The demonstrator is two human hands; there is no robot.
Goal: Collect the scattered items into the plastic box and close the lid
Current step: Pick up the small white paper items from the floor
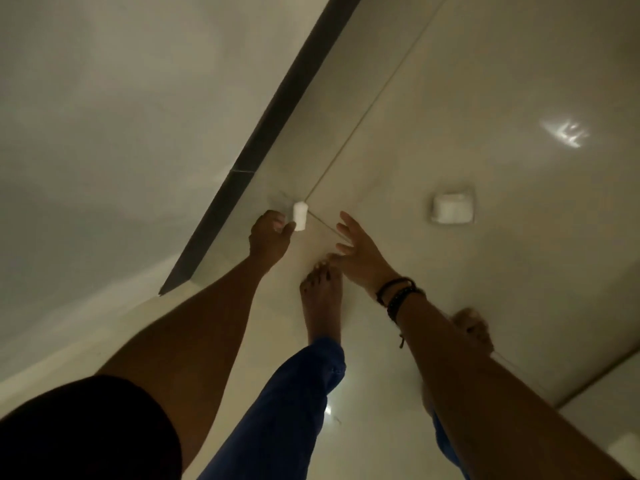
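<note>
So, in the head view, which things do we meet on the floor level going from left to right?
Dark skirting strip → left hand → small white cylinder at its fingers → open right hand → white rectangular item on the floor.

Open floor (485, 81) right; dark skirting (263, 133) left.

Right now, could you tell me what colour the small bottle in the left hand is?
White; the small bottle held by the left hand shows clearly in the head view.
</note>
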